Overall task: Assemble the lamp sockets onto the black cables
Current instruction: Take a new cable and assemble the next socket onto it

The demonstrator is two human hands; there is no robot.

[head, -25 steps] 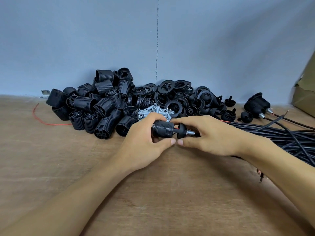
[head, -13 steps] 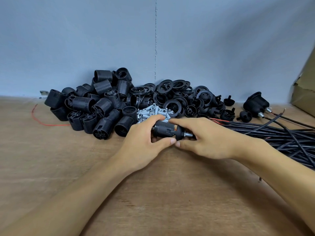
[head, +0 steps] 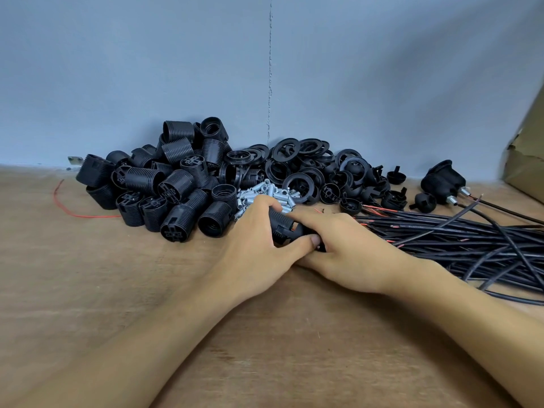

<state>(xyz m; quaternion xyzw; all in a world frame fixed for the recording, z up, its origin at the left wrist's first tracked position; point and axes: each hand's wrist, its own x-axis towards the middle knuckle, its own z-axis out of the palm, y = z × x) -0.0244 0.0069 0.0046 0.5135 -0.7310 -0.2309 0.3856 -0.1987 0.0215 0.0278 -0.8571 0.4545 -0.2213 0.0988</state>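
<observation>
Nothing here can be properly read: no label, brand, number or sign. The nearest thing to writing is a faint line of pale print along the sheath of one of the black cables, lying at about three o'clock from the middle of the table. It is too small and blurred to make out a single letter.
</observation>
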